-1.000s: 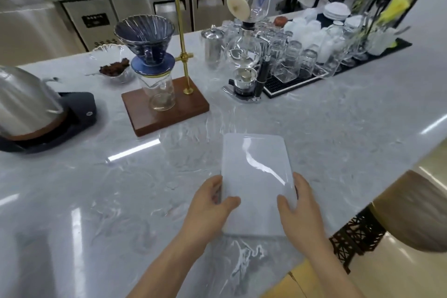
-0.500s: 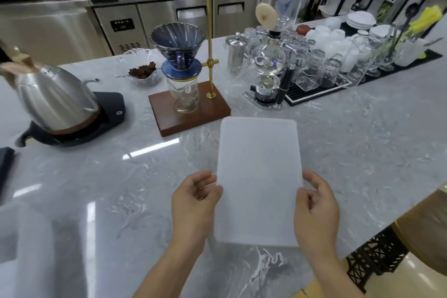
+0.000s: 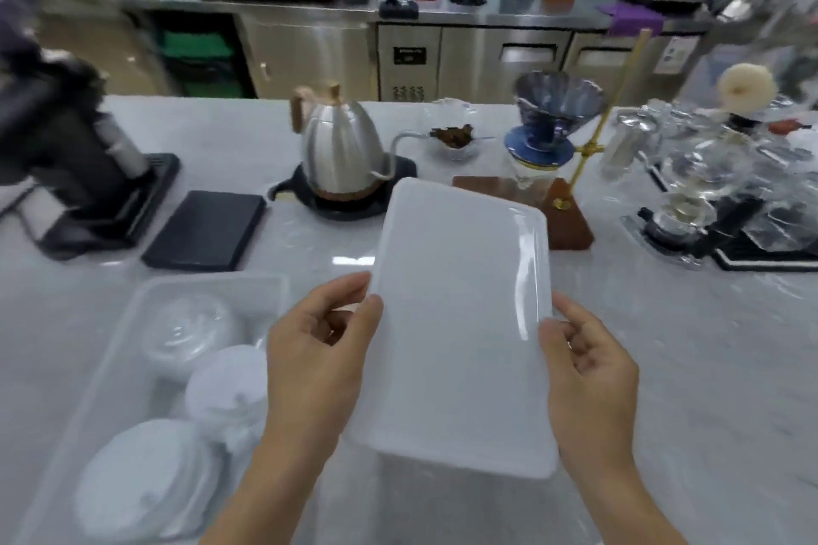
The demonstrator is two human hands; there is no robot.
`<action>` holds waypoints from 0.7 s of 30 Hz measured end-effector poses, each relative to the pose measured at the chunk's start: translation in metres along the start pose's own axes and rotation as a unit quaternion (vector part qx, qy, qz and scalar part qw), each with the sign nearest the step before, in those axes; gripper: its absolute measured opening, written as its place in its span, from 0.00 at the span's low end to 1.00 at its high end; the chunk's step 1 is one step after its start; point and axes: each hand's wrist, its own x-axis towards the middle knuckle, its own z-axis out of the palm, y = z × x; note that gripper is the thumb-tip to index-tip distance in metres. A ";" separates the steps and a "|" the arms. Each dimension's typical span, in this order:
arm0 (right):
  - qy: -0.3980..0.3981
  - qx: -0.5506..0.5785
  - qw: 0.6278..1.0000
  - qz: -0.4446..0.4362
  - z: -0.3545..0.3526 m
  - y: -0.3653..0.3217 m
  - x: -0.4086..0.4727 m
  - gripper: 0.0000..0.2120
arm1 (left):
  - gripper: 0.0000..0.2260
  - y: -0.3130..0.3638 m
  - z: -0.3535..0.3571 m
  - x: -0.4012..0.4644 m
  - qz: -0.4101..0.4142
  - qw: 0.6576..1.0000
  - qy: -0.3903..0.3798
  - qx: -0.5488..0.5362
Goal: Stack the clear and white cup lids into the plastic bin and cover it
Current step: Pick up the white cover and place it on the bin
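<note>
I hold a white translucent bin cover (image 3: pixel 460 323) in the air above the marble counter, its long side running away from me. My left hand (image 3: pixel 323 350) pinches its left edge and my right hand (image 3: pixel 584 372) pinches its right edge. Left of the cover, the clear plastic bin (image 3: pixel 133 305) sits on the counter. Inside it lie a stack of clear cup lids (image 3: pixel 190 332) at the back and white cup lids (image 3: pixel 225 385) in front, with another white stack (image 3: pixel 141 478) nearest me. The cover's left edge overlaps the bin's right side.
Behind the cover stand a steel gooseneck kettle (image 3: pixel 341 146) on its black base, a black scale (image 3: pixel 208 230), a grinder (image 3: pixel 79 164) at far left, and a pour-over dripper stand (image 3: pixel 553 155) on a wooden base. A siphon and glassware (image 3: pixel 708 173) crowd the right.
Both hands lifted the cover off the counter and carried it leftward. The view swung left, bringing the bin with the lids into sight.
</note>
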 end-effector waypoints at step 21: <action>-0.337 -0.096 0.931 -0.101 0.175 0.006 -0.098 0.25 | 0.06 -0.009 -0.233 0.001 -0.046 0.968 0.221 0.109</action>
